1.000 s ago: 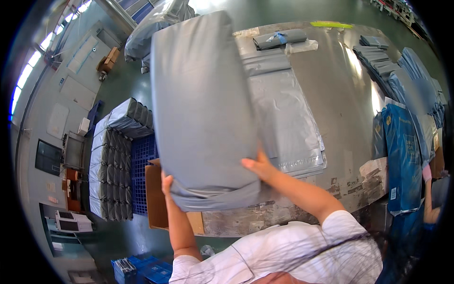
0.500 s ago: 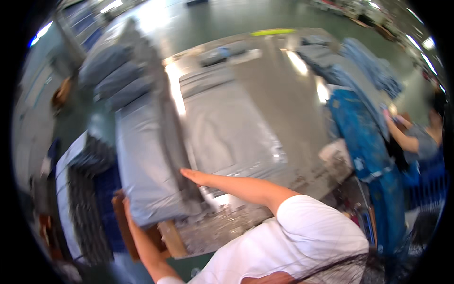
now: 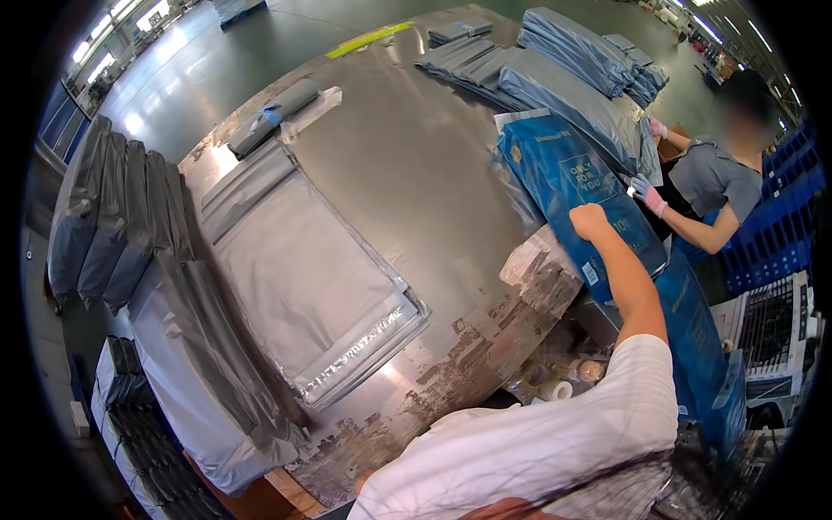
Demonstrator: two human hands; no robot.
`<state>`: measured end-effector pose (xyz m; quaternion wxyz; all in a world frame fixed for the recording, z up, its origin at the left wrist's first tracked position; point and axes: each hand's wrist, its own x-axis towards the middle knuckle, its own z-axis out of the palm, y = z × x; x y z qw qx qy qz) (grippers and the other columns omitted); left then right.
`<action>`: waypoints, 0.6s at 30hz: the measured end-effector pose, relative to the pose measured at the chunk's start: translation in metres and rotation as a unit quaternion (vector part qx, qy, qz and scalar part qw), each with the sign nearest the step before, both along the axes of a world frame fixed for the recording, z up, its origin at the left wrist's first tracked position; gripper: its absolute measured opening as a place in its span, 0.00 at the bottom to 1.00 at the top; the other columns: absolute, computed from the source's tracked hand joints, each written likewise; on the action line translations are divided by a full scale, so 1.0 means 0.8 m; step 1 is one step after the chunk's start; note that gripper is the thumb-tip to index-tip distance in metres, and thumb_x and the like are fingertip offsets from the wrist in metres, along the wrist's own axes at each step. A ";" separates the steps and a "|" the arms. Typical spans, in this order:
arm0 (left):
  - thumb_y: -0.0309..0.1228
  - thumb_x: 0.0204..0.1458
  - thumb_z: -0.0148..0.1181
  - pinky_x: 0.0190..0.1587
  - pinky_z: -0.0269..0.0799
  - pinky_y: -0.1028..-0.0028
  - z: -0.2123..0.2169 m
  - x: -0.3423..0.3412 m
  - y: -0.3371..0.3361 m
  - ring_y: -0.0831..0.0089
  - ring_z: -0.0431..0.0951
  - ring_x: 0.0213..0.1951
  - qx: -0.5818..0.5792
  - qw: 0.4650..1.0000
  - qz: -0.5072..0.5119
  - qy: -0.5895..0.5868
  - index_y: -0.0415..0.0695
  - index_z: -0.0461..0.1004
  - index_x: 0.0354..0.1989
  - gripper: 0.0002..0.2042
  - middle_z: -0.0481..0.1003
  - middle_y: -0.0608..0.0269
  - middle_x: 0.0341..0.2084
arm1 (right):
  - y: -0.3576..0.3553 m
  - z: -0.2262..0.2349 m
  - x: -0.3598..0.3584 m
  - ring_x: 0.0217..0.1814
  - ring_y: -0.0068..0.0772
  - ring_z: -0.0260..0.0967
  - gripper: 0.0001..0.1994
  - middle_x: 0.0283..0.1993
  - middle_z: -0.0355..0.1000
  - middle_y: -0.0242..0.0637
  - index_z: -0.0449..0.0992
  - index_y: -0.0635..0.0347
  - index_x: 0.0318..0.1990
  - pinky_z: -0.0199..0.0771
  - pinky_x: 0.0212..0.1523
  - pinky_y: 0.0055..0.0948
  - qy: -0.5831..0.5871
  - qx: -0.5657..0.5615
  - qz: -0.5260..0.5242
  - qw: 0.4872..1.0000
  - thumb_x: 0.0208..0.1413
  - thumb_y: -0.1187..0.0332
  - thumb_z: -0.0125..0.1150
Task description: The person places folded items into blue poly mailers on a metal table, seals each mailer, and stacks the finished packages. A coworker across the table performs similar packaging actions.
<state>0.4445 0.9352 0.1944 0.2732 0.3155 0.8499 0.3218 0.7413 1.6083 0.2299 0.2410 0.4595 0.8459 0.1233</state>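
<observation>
Our right hand [image 3: 589, 222] sits, fingers curled, over the blue bag [image 3: 548, 156] toward three o'clock; whether its grip pinches the plastic, we cannot tell. Our left hand is out of view. Flat grey bags [image 3: 303, 273] lie on the counter [image 3: 412, 121] at nine o'clock.

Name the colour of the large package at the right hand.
Blue package, shown in the head view.
</observation>
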 end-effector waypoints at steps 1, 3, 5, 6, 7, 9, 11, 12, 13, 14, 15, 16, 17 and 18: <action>0.29 0.47 0.52 0.20 0.59 0.65 0.012 0.002 0.028 0.61 0.63 0.15 0.003 0.999 -0.043 -0.009 0.37 0.67 0.16 0.11 0.63 0.49 0.12 | 0.002 0.002 -0.003 0.39 0.41 0.72 0.08 0.34 0.74 0.42 0.77 0.58 0.29 0.71 0.36 0.40 -0.003 -0.015 0.030 0.999 0.43 0.71 0.51; 0.29 0.47 0.53 0.20 0.59 0.65 0.011 -0.013 0.077 0.59 0.63 0.14 -0.006 0.994 -0.106 -0.014 0.38 0.67 0.15 0.11 0.63 0.50 0.12 | 0.008 0.020 -0.017 0.40 0.44 0.71 0.08 0.36 0.73 0.44 0.77 0.58 0.29 0.71 0.39 0.40 0.039 -0.064 0.035 0.997 0.42 0.71 0.51; 0.29 0.46 0.54 0.20 0.59 0.65 -0.015 -0.030 0.128 0.57 0.64 0.15 -0.016 0.989 -0.142 -0.027 0.38 0.67 0.16 0.11 0.64 0.50 0.12 | 0.023 0.010 -0.049 0.41 0.46 0.70 0.09 0.35 0.73 0.47 0.76 0.59 0.27 0.71 0.40 0.39 0.097 -0.060 0.050 0.992 0.41 0.72 0.49; 0.29 0.46 0.55 0.20 0.59 0.64 -0.031 -0.038 0.158 0.55 0.65 0.16 -0.023 0.987 -0.156 -0.033 0.37 0.67 0.17 0.10 0.65 0.50 0.13 | 0.026 0.007 -0.081 0.41 0.46 0.70 0.09 0.36 0.73 0.48 0.76 0.59 0.28 0.70 0.40 0.39 0.129 -0.073 0.071 0.986 0.41 0.71 0.48; 0.29 0.47 0.54 0.22 0.61 0.64 -0.033 -0.045 0.208 0.55 0.68 0.19 -0.015 0.982 -0.188 0.001 0.37 0.68 0.18 0.10 0.67 0.49 0.16 | 0.020 0.013 -0.120 0.41 0.45 0.70 0.10 0.36 0.72 0.49 0.75 0.61 0.31 0.70 0.40 0.39 0.143 -0.088 0.070 0.983 0.41 0.71 0.48; 0.29 0.50 0.52 0.34 0.66 0.68 -0.029 -0.059 0.320 0.59 0.72 0.30 0.048 0.977 -0.207 0.000 0.37 0.70 0.31 0.07 0.71 0.50 0.27 | 0.002 0.032 -0.185 0.38 0.47 0.70 0.10 0.34 0.72 0.45 0.73 0.59 0.31 0.69 0.36 0.39 0.315 -0.142 0.051 0.937 0.47 0.65 0.48; 0.31 0.52 0.49 0.44 0.65 0.70 -0.036 -0.072 0.416 0.62 0.71 0.41 0.106 0.971 -0.210 -0.047 0.36 0.67 0.43 0.13 0.70 0.51 0.38 | -0.009 0.026 -0.200 0.35 0.49 0.68 0.11 0.32 0.71 0.43 0.71 0.58 0.30 0.67 0.33 0.39 0.509 -0.158 0.033 0.846 0.50 0.61 0.48; 0.31 0.54 0.46 0.48 0.62 0.71 -0.043 -0.079 0.454 0.64 0.69 0.44 0.134 0.965 -0.209 -0.084 0.36 0.64 0.48 0.16 0.68 0.52 0.43 | -0.013 0.019 -0.200 0.33 0.50 0.68 0.12 0.31 0.71 0.43 0.70 0.57 0.30 0.67 0.31 0.40 0.593 -0.127 0.024 0.795 0.51 0.59 0.48; 0.32 0.55 0.44 0.51 0.59 0.72 -0.050 -0.086 0.492 0.66 0.66 0.47 0.161 0.957 -0.209 -0.122 0.35 0.61 0.52 0.18 0.66 0.52 0.48 | -0.019 0.014 -0.188 0.26 0.39 0.66 0.10 0.24 0.67 0.42 0.67 0.62 0.27 0.65 0.28 0.30 0.642 -0.063 -0.010 0.764 0.51 0.64 0.53; 0.34 0.56 0.43 0.50 0.59 0.75 -0.045 -0.079 0.524 0.71 0.66 0.46 0.172 0.956 -0.148 -0.188 0.34 0.61 0.53 0.19 0.66 0.55 0.48 | -0.018 -0.020 -0.160 0.26 0.36 0.67 0.08 0.24 0.68 0.42 0.68 0.60 0.30 0.65 0.27 0.31 0.733 -0.028 -0.058 0.677 0.51 0.65 0.54; 0.35 0.56 0.43 0.48 0.59 0.76 -0.041 -0.081 0.545 0.72 0.66 0.43 0.181 0.961 -0.111 -0.178 0.34 0.62 0.51 0.19 0.67 0.57 0.45 | -0.017 -0.065 -0.125 0.22 0.23 0.60 0.08 0.21 0.63 0.32 0.67 0.61 0.29 0.61 0.23 0.23 0.798 -0.005 -0.064 0.599 0.52 0.67 0.54; 0.35 0.56 0.43 0.47 0.60 0.77 -0.042 -0.087 0.550 0.73 0.67 0.41 0.189 0.965 -0.069 -0.166 0.33 0.64 0.49 0.19 0.68 0.58 0.42 | -0.041 -0.098 -0.106 0.22 0.16 0.54 0.08 0.21 0.59 0.25 0.66 0.60 0.28 0.57 0.22 0.19 0.845 -0.008 -0.149 0.514 0.54 0.66 0.51; 0.35 0.55 0.43 0.46 0.60 0.77 -0.052 -0.100 0.539 0.74 0.67 0.40 0.173 0.964 -0.068 -0.189 0.34 0.65 0.47 0.18 0.69 0.60 0.39 | -0.079 -0.125 -0.082 0.23 0.16 0.54 0.08 0.21 0.59 0.24 0.66 0.59 0.29 0.55 0.23 0.18 0.828 -0.107 -0.289 0.468 0.56 0.66 0.49; 0.35 0.55 0.43 0.45 0.61 0.77 -0.070 -0.112 0.531 0.75 0.67 0.38 0.159 0.961 -0.074 -0.216 0.35 0.66 0.46 0.17 0.70 0.61 0.36 | -0.122 -0.160 -0.072 0.24 0.15 0.54 0.08 0.22 0.59 0.24 0.65 0.58 0.28 0.55 0.24 0.18 0.830 -0.131 -0.311 0.444 0.56 0.66 0.48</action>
